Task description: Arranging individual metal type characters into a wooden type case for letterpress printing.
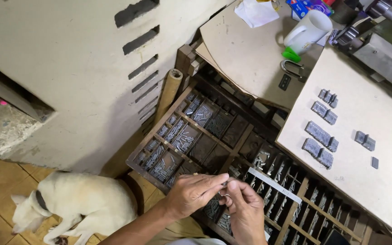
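Note:
My left hand (191, 193) and my right hand (246, 208) meet low in the middle of the head view, over a wooden type case (241, 131) with many small compartments of grey metal type pieces. The fingertips of both hands pinch a small metal type piece (224, 183) between them. A flat metal ruler-like strip (274, 184) lies across the case just right of my hands.
A tan board (364, 181) at right carries short rows of set metal type blocks (319, 136). Behind it are a white mug (307, 31), a padlock (292, 69), a cloth and machine parts. A white dog (75, 199) lies on the tiled floor at lower left by a vented wall.

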